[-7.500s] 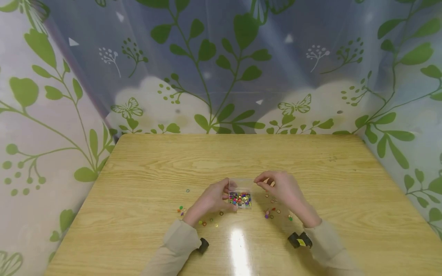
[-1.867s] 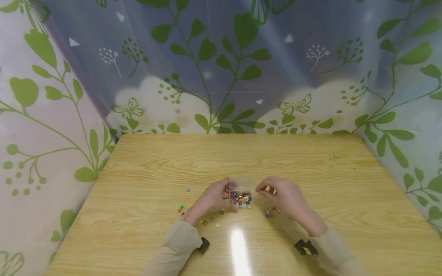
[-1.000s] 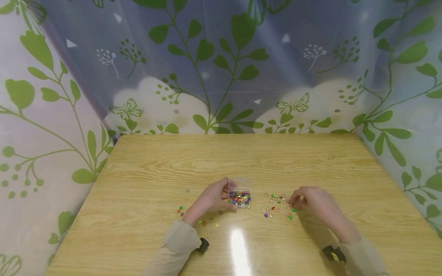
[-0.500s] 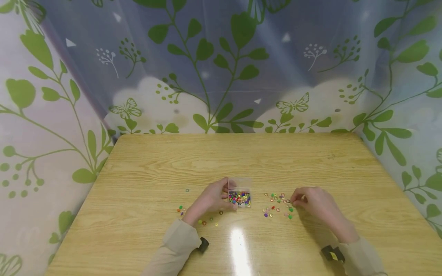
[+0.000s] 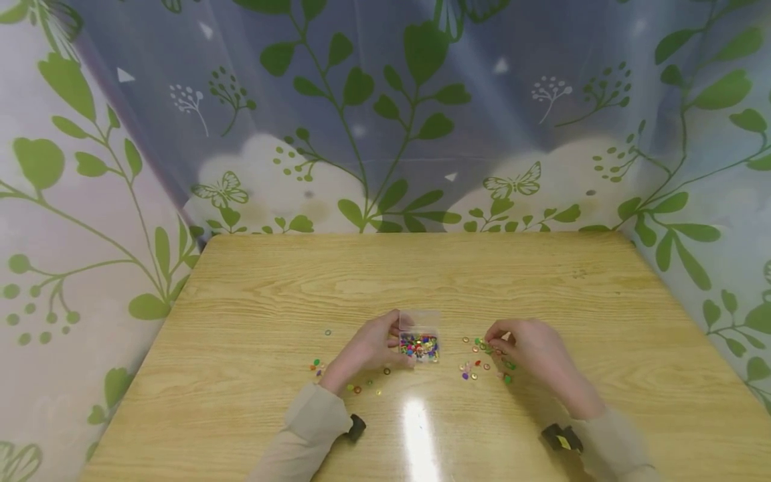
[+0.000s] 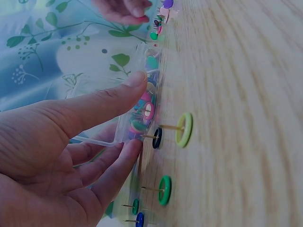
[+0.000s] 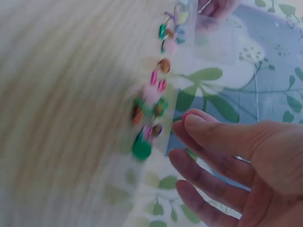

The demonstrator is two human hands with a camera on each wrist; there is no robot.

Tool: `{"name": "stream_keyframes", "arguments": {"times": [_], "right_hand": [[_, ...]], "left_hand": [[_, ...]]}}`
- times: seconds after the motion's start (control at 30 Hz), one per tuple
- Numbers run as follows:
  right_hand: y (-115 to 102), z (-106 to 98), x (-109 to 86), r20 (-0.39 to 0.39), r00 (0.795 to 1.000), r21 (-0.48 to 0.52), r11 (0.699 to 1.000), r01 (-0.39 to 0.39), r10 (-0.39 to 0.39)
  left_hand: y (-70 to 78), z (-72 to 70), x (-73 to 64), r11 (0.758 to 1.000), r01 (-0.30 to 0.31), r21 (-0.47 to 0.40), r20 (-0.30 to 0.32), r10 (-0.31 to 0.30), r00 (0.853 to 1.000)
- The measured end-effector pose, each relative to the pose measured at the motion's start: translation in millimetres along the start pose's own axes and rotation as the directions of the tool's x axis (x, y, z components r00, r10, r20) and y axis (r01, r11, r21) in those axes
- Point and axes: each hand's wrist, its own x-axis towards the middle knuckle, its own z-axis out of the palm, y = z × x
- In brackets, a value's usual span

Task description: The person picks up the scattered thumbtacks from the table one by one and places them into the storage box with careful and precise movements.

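Observation:
A small clear plastic box point(image 5: 429, 320) with its lid raised stands mid-table, filled with colourful thumbtacks point(image 5: 419, 348). My left hand point(image 5: 370, 345) grips the box from its left side, thumb along the near wall and fingers behind and below, as the left wrist view shows. My right hand point(image 5: 533, 351) is to the right of the box, above a scatter of loose thumbtacks point(image 5: 474, 376). Between its thumb and forefinger it pinches a pinkish-red thumbtack point(image 7: 186, 116); the other fingers are loosely bent.
More loose tacks lie around my left wrist, among them a green thumbtack point(image 5: 316, 362) and a yellow thumbtack point(image 6: 184, 130), some with pins pointing up. The wooden table point(image 5: 289, 281) ends at a leaf-patterned curtain point(image 5: 385, 134) at the back.
My right hand went from beside the box out to the scattered tacks on the right, picked one up, and now moves back leftward. The left hand keeps holding the box in place.

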Motion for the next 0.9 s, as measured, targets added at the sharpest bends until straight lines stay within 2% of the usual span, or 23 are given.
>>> {"name": "stream_keyframes", "arguments": {"times": [0.3,0.53,0.77,0.9], "right_hand": [[-30,1,17.4,-0.043,0.997,0.021,0.998,0.061,-0.06],[-47,6,26.5,-0.131,0.979,0.005,0.987,0.159,-0.157],[-57,14,30.3,-0.173,0.956,0.068,0.966,0.25,-0.235],[-61,18,29.2,-0.157,0.956,0.117,0.957,0.265,-0.246]], "left_hand": [[2.2,-0.5,-1.1,1.0,-0.006,0.005,0.003,0.006,1.0],[4.2,-0.8,-1.5,1.0,-0.019,0.008,-0.001,0.019,1.0],[3.3,-1.0,-1.1,0.999,-0.024,0.021,-0.003,0.024,1.0],[3.1,-1.1,-1.2,0.999,-0.025,0.021,-0.005,0.025,1.0]]}}
